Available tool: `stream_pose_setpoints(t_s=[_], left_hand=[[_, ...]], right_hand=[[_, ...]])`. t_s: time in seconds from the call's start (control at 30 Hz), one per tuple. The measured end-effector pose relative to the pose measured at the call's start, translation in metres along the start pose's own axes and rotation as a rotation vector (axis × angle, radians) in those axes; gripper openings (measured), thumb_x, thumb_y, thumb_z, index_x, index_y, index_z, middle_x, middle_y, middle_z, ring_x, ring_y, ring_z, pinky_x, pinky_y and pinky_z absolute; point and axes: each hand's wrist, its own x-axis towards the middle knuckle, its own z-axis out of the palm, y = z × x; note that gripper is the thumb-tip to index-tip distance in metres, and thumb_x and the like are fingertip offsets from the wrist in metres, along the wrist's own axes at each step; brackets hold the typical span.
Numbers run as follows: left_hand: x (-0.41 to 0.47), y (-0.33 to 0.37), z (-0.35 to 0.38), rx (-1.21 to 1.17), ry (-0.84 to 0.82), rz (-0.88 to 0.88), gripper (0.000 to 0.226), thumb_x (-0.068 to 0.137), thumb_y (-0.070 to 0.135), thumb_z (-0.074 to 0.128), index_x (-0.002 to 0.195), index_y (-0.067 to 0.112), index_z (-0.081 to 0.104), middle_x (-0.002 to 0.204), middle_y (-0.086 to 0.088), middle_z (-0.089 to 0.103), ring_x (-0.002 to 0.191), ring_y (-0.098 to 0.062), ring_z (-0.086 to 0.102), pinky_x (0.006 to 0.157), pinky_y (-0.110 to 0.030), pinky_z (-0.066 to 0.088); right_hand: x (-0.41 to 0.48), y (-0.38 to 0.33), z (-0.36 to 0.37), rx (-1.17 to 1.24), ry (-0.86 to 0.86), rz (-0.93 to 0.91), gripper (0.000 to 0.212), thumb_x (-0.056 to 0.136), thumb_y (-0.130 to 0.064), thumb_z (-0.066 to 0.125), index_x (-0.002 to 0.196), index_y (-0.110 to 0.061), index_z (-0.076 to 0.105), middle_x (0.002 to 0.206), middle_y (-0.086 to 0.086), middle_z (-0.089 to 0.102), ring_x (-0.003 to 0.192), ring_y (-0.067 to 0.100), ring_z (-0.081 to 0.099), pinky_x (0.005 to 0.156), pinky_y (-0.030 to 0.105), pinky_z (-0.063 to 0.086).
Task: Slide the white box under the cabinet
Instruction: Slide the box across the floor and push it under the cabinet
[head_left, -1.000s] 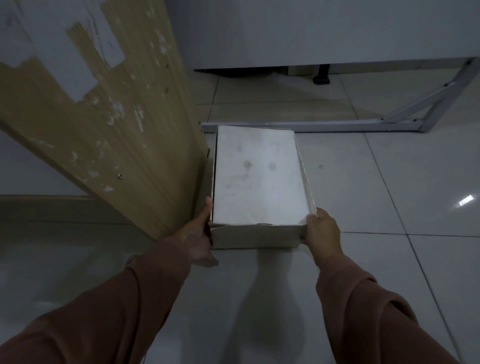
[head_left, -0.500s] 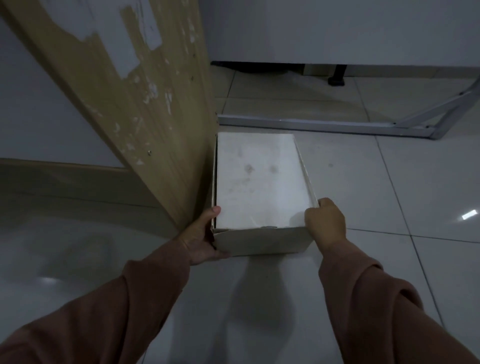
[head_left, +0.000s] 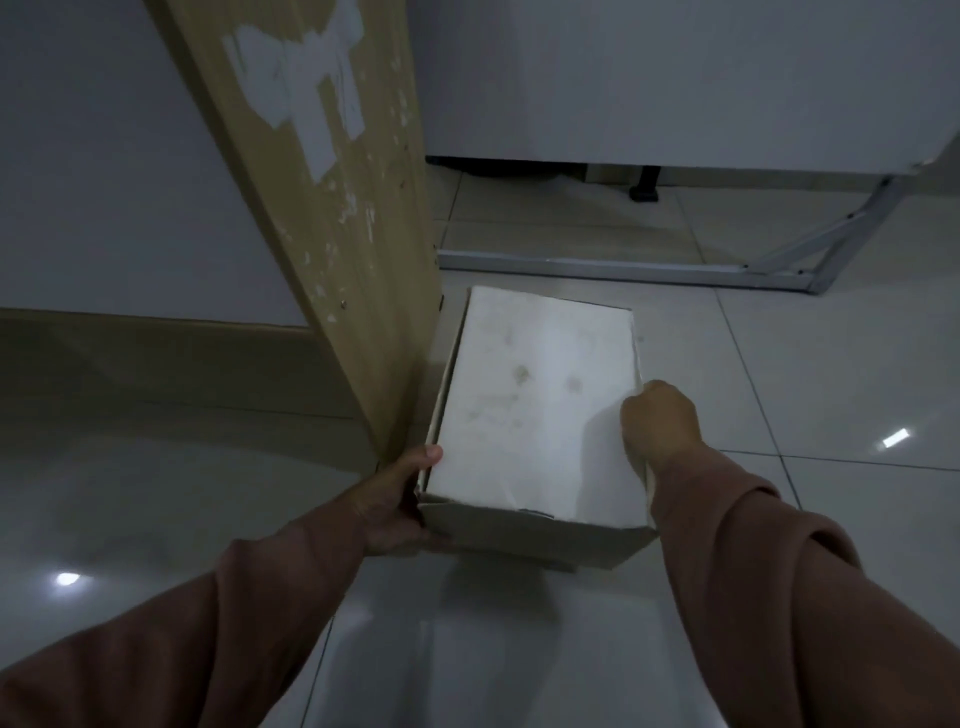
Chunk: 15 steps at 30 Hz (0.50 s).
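Note:
The white box (head_left: 535, 410), a stained lidded carton, is in the middle of the view beside a wooden panel, its near end raised off the tiled floor. My left hand (head_left: 395, 504) grips its near left corner, thumb on the lid edge. My right hand (head_left: 658, 423) holds its right edge further along. The white cabinet (head_left: 649, 78) stands at the back, with a dark gap (head_left: 519, 169) beneath it.
A tall scuffed wooden panel (head_left: 332, 208) rises just left of the box. A white metal frame bar (head_left: 597, 267) lies across the floor between box and cabinet, with a diagonal brace (head_left: 841, 228) at right. A black foot (head_left: 644, 192) stands under the cabinet.
The near end of the box has lifted off the floor and come toward me. My right hand has moved forward along the right edge. The view has shifted rightward, toward the panel.

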Motion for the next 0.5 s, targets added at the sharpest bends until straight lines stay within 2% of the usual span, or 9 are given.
stream_pose_setpoints(t_s=[0.07, 0.1, 0.17, 0.27, 0.37, 0.43, 0.5], left_hand=[[-0.014, 0.0, 0.001, 0.003, -0.023, 0.012, 0.074, 0.022, 0.031, 0.094, 0.09, 0.009, 0.077, 0.09, -0.016, 0.076, 0.081, -0.035, 0.073, 0.071, -0.055, 0.056], [-0.018, 0.001, 0.002, 0.02, -0.041, 0.018, 0.072, 0.015, 0.033, 0.095, 0.082, 0.01, 0.079, 0.082, -0.014, 0.077, 0.072, -0.033, 0.074, 0.067, -0.053, 0.057], [-0.029, 0.002, -0.003, 0.055, -0.03, 0.033, 0.085, 0.007, 0.035, 0.094, 0.086, 0.011, 0.075, 0.077, -0.013, 0.078, 0.072, -0.032, 0.074, 0.064, -0.05, 0.058], [-0.048, 0.005, -0.012, 0.09, 0.015, 0.02, 0.101, 0.003, 0.036, 0.094, 0.097, 0.009, 0.066, 0.081, -0.014, 0.077, 0.089, -0.035, 0.065, 0.062, -0.05, 0.059], [-0.064, 0.01, -0.023, 0.119, 0.066, 0.033, 0.107, 0.0, 0.039, 0.092, 0.099, 0.012, 0.062, 0.101, -0.015, 0.065, 0.094, -0.036, 0.06, 0.072, -0.051, 0.055], [-0.073, 0.012, -0.032, 0.129, 0.071, 0.024, 0.106, 0.001, 0.04, 0.092, 0.099, 0.012, 0.063, 0.104, -0.015, 0.062, 0.095, -0.037, 0.059, 0.077, -0.053, 0.051], [-0.081, 0.014, -0.04, 0.144, 0.049, -0.007, 0.104, 0.007, 0.041, 0.093, 0.102, 0.01, 0.064, 0.106, -0.016, 0.062, 0.096, -0.039, 0.06, 0.076, -0.053, 0.052]], right_hand=[[-0.012, -0.003, -0.006, -0.042, 0.017, -0.02, 0.029, 0.092, 0.003, 0.039, 0.114, 0.013, 0.055, 0.125, 0.03, 0.057, 0.116, 0.042, 0.054, 0.093, 0.037, 0.045], [-0.015, -0.004, -0.009, -0.061, 0.029, -0.037, 0.028, 0.092, 0.003, 0.039, 0.112, 0.014, 0.055, 0.124, 0.03, 0.057, 0.116, 0.042, 0.054, 0.094, 0.037, 0.045], [-0.025, -0.01, -0.015, -0.069, 0.04, -0.048, 0.028, 0.091, 0.002, 0.04, 0.11, 0.013, 0.057, 0.122, 0.029, 0.059, 0.114, 0.042, 0.055, 0.092, 0.037, 0.046], [-0.038, -0.018, -0.019, -0.06, 0.031, -0.067, 0.023, 0.087, -0.002, 0.045, 0.101, 0.007, 0.061, 0.114, 0.027, 0.064, 0.105, 0.04, 0.061, 0.082, 0.035, 0.049], [-0.052, -0.024, -0.019, -0.057, -0.006, -0.098, 0.008, 0.084, -0.003, 0.049, 0.082, -0.001, 0.056, 0.104, 0.025, 0.068, 0.092, 0.037, 0.065, 0.07, 0.029, 0.046], [-0.062, -0.029, -0.017, -0.052, -0.023, -0.112, 0.008, 0.083, -0.002, 0.049, 0.084, 0.001, 0.057, 0.103, 0.024, 0.068, 0.087, 0.035, 0.064, 0.067, 0.028, 0.045], [-0.069, -0.034, -0.016, -0.055, -0.035, -0.123, 0.011, 0.083, -0.002, 0.048, 0.088, 0.002, 0.057, 0.099, 0.022, 0.066, 0.09, 0.036, 0.065, 0.067, 0.029, 0.046]])
